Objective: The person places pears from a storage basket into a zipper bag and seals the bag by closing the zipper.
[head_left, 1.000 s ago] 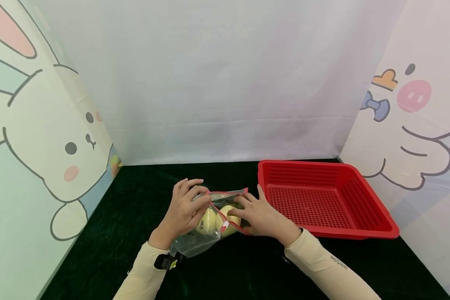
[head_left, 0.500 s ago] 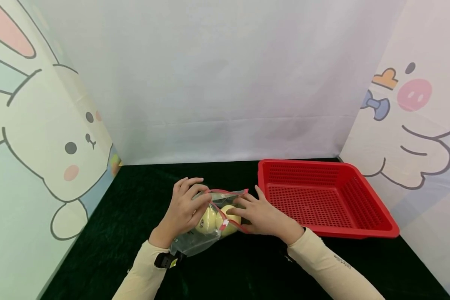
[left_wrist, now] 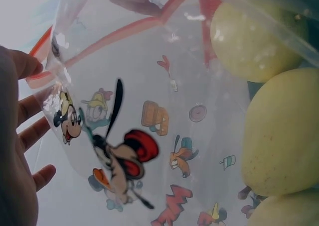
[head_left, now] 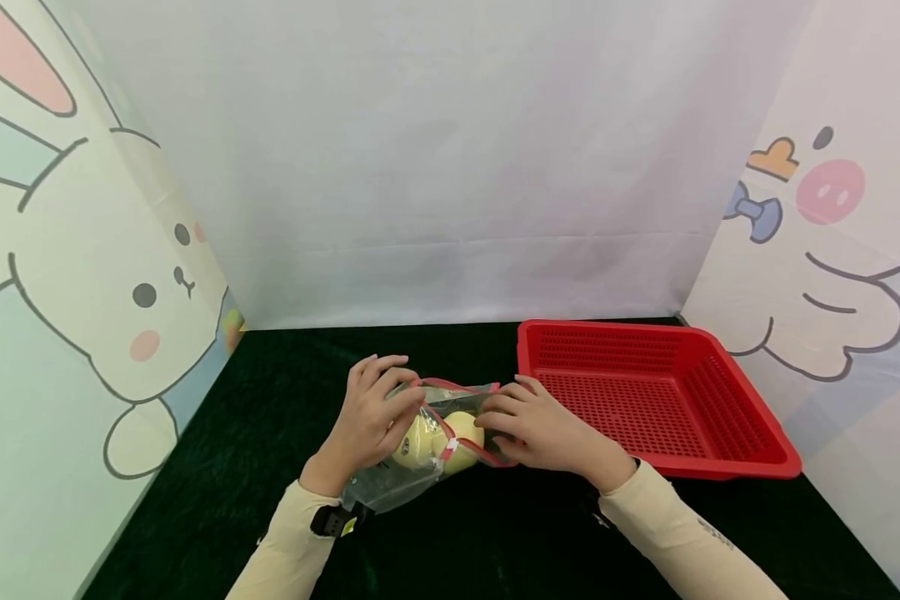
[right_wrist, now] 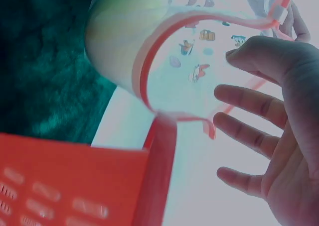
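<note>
A clear zip bag (head_left: pixel 390 490) with a red zip edge and cartoon prints lies in the middle of the dark cloth, its mouth gaping to the right. Inside are several pale yellow, smooth, rounded fruits (head_left: pixel 461 433), three of which show in the left wrist view. My left hand (head_left: pixel 366 417) pinches the bag's red edge between thumb and forefinger. In the right wrist view, my right hand (right_wrist: pixel 279 131) has its fingers spread beside the bag's red-rimmed mouth, holding nothing. Seen from the head, that hand (head_left: pixel 543 429) overlaps the mouth's right end.
A red perforated plastic basket (head_left: pixel 720 463) stands at the right, its near-left side close behind my right hand. Dark green cloth (head_left: pixel 285 367) covers the table. Pale curtains with cartoon animals (head_left: pixel 450 167) rise at the back and both sides.
My right hand has shifted to the right, away from the fruit, towards the bag mouth's outer end. My left hand stays where it was on the bag's edge.
</note>
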Demonstrator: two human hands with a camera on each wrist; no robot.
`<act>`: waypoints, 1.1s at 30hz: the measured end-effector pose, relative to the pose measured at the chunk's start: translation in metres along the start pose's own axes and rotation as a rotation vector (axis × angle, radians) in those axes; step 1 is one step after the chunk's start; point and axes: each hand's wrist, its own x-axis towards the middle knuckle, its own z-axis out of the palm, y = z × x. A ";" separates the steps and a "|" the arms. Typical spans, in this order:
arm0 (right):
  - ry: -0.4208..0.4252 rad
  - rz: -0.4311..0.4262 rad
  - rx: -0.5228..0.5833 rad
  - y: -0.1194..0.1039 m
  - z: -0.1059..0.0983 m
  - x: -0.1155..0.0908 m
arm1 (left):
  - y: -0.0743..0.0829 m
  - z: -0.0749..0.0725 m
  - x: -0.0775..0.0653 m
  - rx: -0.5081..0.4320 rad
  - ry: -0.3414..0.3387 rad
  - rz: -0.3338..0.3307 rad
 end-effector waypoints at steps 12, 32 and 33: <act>-0.013 0.026 -0.027 0.007 -0.001 -0.019 | 0.000 0.001 0.001 -0.005 0.011 0.011; -0.140 -0.005 -0.015 -0.002 0.018 -0.026 | -0.002 -0.002 -0.002 0.020 0.016 0.007; -0.135 -0.008 -0.024 -0.002 0.019 -0.026 | -0.002 -0.002 -0.002 0.020 0.014 0.006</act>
